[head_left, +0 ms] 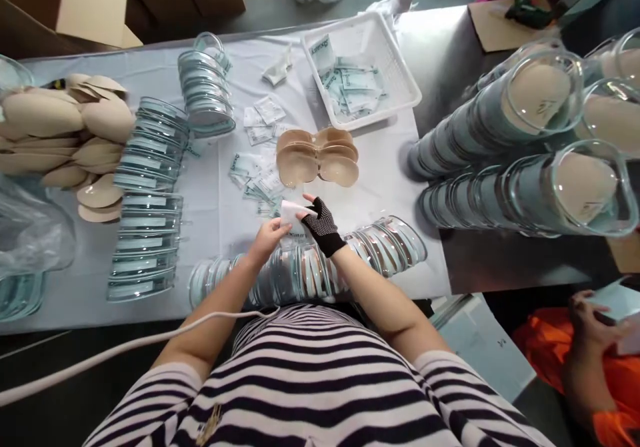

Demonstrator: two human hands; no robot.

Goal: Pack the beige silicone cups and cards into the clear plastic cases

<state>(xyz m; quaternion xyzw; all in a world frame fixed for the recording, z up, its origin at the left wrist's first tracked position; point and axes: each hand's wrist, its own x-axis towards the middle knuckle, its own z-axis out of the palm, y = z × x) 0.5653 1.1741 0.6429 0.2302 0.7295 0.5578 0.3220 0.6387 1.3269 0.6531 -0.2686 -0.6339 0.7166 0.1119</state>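
Worktable under white cloth (210,194), spread across the middle of the frame; cardboard boxes (93,7) at upper left. Item: one white paper slip (290,211), at centre frame, between the two hands. Left hand (270,237), bare: fingers and thumb pinched closed on the slip's left edge. Right hand (323,224), in a black fingerless glove: partly open, thumb on the slip's right part, one finger extended. Just above the hands: tan cups (295,167), joined in pairs and overlapping. Left of these: printed packets (263,184), loosely piled, with small white sachets (267,112) above. Upper centre: white plastic basket (410,88), holding further packets (357,82). Below the hands: row of clear cases (287,277), laid along the table's near edge. Left side: column of clear cases (145,247), beside a heap of loose tan cups (43,114). Right side: tall stacks of clear cases (540,94), tan cups showing at their ends. Lower right: another person in orange (545,340), holding something pale.
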